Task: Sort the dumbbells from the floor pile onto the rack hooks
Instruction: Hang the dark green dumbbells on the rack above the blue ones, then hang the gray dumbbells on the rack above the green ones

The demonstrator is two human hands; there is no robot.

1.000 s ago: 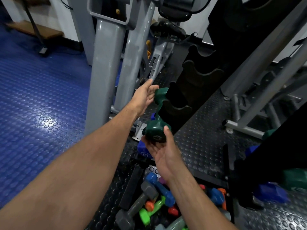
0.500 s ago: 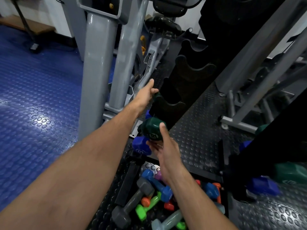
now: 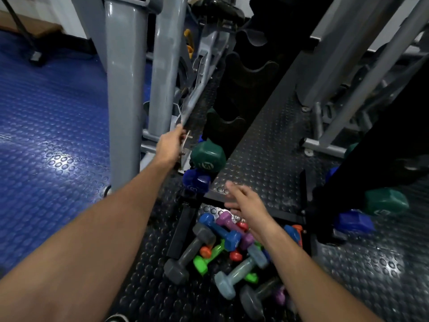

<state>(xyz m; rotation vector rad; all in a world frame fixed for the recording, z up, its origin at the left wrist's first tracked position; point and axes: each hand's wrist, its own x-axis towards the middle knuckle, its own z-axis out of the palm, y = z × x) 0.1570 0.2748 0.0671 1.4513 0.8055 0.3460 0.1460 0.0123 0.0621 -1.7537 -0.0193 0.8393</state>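
Head view: the green dumbbell [image 3: 207,158] sits on a low hook of the black rack [image 3: 251,70], above a blue dumbbell [image 3: 196,181]. Left hand [image 3: 169,145] reaches beside it, fingers hidden, state unclear. Right hand [image 3: 247,202] hovers empty, fingers loosely spread, over the floor pile [image 3: 222,249] of dumbbells.

A gym: blue studded rubber flooring [image 3: 46,135] at nine o'clock, grey steel machine uprights [image 3: 120,94] at eleven, colourful coated dumbbells [image 3: 222,249] heaped at six.

left hand [image 3: 170,145] outstretched, right hand [image 3: 249,203] empty, fingers spread
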